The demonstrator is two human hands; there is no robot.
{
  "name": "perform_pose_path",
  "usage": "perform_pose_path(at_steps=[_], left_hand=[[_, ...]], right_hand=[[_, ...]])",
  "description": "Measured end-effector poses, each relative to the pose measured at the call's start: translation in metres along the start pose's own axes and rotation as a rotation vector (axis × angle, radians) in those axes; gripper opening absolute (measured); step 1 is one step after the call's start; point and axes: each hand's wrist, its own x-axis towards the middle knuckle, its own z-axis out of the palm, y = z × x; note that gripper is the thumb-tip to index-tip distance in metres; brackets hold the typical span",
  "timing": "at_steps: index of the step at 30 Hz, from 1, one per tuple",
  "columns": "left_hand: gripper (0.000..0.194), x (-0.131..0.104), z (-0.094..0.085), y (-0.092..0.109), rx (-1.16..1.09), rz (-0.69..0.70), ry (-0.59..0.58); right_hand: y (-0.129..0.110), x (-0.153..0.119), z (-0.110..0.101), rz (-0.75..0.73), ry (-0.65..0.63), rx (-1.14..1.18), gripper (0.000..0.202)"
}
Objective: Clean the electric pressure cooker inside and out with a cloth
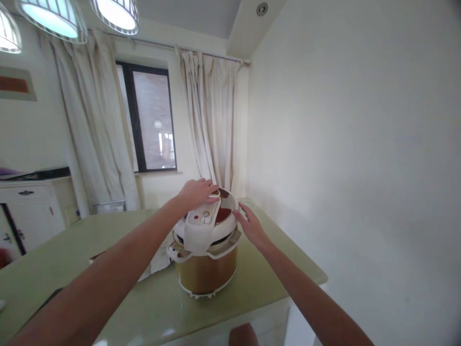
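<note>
Lid (212, 218) sits on the cooker (207, 271), left hand (196, 192) flat atop (no grasp), right hand (250, 226) open, touching its rim

Counting one cooker (207, 262), gold-sided, under one white lid (209, 223) with two red panels showing; standing on one green table (162, 302). Counting two hands: left hand (196, 191) lying on the lid's far edge, right hand (251, 226) touching its right rim. Hanging above, three lamps (115, 13), each only partly in view. Showing on the far wall, one dark window (150, 122), flanked by two curtains (212, 120). Standing at left, one white cabinet (34, 211); hanging above it, one framed picture (16, 84). Sitting in the ceiling, one recessed light (262, 8). Lying on the table behind the cooker, papers, number not telling
</note>
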Motion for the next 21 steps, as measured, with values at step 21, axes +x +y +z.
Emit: perform_pose_path(at_steps=[21], left_hand=[[0.056, -0.119, 0.099, 0.038, -0.702, -0.673, 0.535]], right_hand=[[-0.044, 0.064, 0.049, -0.229, -0.370, -0.453, 0.062]])
